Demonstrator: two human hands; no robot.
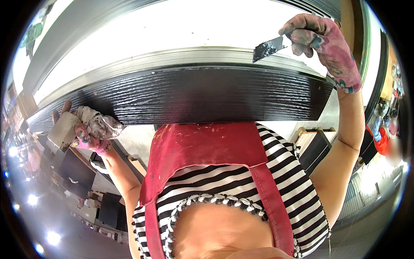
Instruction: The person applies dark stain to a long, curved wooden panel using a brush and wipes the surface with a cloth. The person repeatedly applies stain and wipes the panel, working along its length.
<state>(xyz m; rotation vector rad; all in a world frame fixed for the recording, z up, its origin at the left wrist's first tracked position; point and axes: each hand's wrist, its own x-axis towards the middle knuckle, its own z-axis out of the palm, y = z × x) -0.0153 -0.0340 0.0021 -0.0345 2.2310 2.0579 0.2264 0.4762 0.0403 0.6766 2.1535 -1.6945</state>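
My right hand (323,45), in a stained pink flowered glove, is raised at the upper right. Its fingers pinch a flat scraper blade (269,48) smeared with black, just above the far edge of a long black wood-grain board (207,93). The board lies crosswise in front of my red apron. At the board's left end, my left hand (88,141), in a matching glove, is closed round a crumpled, stained rag (98,123). A flat, off-white piece (63,130) is in the same grasp; I cannot tell what it is.
Beyond the board lies a bright white surface (168,28) with a grooved strip (172,57) along its near edge. A wooden frame with dark panels (317,146) stands below right. Another person in red (381,140) is at the far right. Dark boards (77,166) stand lower left.
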